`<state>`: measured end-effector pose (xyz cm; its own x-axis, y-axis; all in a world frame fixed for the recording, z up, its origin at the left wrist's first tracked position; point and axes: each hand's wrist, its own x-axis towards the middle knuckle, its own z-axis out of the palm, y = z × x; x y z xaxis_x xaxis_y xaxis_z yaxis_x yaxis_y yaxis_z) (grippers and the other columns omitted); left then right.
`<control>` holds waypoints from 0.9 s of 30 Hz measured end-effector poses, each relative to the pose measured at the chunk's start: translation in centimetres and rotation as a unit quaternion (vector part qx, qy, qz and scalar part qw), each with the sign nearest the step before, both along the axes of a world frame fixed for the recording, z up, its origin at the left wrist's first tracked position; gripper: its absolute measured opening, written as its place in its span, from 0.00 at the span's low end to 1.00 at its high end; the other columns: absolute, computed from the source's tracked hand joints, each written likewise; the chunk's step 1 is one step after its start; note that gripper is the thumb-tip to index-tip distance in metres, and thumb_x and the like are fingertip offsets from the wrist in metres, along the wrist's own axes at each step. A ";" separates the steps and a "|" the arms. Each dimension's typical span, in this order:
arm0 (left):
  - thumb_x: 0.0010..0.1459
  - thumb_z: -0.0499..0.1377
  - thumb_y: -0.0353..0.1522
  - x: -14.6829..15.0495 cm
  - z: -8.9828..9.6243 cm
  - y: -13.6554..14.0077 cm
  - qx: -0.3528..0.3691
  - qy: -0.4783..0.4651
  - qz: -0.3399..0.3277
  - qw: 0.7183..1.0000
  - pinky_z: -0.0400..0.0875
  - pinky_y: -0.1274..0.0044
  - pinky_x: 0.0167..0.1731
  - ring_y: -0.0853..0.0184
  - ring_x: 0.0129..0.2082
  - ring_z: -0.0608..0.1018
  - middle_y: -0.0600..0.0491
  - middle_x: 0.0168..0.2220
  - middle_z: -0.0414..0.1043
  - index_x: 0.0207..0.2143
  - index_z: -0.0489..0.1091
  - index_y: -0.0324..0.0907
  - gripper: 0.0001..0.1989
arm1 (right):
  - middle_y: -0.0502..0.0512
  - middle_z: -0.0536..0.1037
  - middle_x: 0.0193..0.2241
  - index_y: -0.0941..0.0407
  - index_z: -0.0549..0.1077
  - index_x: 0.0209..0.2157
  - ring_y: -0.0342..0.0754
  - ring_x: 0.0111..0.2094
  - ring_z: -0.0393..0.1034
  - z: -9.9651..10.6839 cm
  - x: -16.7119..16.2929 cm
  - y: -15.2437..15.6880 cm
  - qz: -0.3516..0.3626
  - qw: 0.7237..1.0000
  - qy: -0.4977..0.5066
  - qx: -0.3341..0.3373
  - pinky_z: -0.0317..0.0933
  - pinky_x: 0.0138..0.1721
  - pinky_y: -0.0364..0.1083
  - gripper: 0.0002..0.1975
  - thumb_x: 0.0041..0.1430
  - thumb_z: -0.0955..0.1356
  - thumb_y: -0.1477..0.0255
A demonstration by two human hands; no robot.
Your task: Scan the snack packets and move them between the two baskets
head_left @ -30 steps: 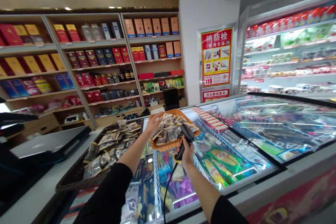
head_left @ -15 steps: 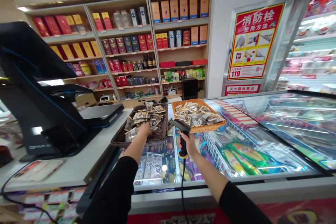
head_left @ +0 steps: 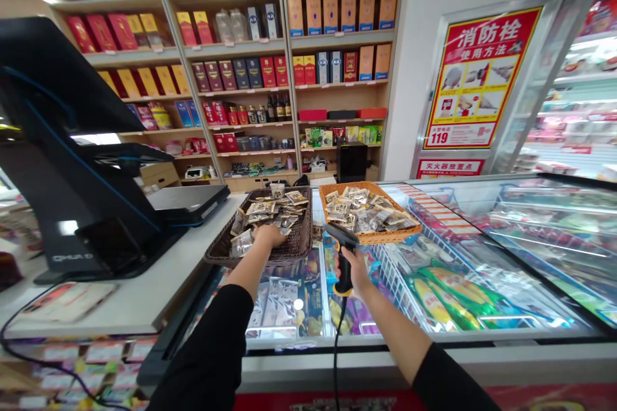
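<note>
My left hand reaches palm down into a dark brown woven basket that holds small snack packets. Its fingertips are hidden among the packets, so I cannot make out whether it grips one. In my right hand is a black and yellow barcode scanner, held upright by its handle, with a cable hanging down. Just behind the scanner sits an orange woven basket, also filled with similar packets.
Both baskets rest on the glass top of a chest freezer. To the left, a black checkout terminal and a flat scale stand on a white counter. Shelves of boxed goods line the back wall.
My left hand stays in the brown basket and has shifted slightly among the packets. The scanner in my right hand has moved a little to the right and down. The view has shifted slightly.
</note>
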<state>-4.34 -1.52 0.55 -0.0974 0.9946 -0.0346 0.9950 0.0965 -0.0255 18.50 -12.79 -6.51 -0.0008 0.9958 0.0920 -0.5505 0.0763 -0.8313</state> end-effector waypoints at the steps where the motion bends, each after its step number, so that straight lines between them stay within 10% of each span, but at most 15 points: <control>1: 0.49 0.57 0.45 0.0 0.0 -0.1 0.009 0.001 -0.023 1.000 0.63 0.62 0.50 0.47 0.50 0.74 0.37 0.47 0.74 0.45 0.74 0.39 0.25 | 0.44 0.68 0.15 0.56 0.67 0.35 0.41 0.11 0.59 0.1 0.0 -0.1 -0.004 1.000 -0.001 0.000 0.54 0.12 0.40 0.23 0.44 0.71 0.54; 9: 0.55 0.54 0.30 1.3 0.0 -0.4 0.142 -0.125 -0.195 0.963 0.66 0.72 0.51 0.59 0.50 0.75 0.49 0.50 0.74 0.51 0.73 0.52 0.21 | 0.45 0.69 0.15 0.56 0.66 0.33 0.41 0.12 0.60 0.2 0.1 -0.2 -0.014 1.000 0.002 -0.002 0.53 0.12 0.40 0.22 0.43 0.72 0.55; 22: 0.42 0.66 0.36 0.5 -0.8 0.1 0.116 -0.430 -0.073 0.893 0.70 0.76 0.34 0.63 0.33 0.78 0.52 0.29 0.77 0.34 0.76 0.41 0.14 | 0.44 0.69 0.15 0.56 0.66 0.34 0.41 0.12 0.60 0.2 0.2 -0.3 -0.013 1.000 0.002 0.006 0.54 0.13 0.40 0.21 0.45 0.71 0.56; 27: 0.44 0.66 0.34 0.8 -0.5 0.2 0.225 -0.560 -0.073 0.794 0.72 0.75 0.35 0.68 0.32 0.77 0.52 0.34 0.76 0.48 0.67 0.42 0.27 | 0.44 0.68 0.15 0.57 0.67 0.34 0.40 0.11 0.58 0.6 0.0 -0.9 -0.010 0.997 -0.055 0.049 0.53 0.12 0.40 0.20 0.47 0.70 0.56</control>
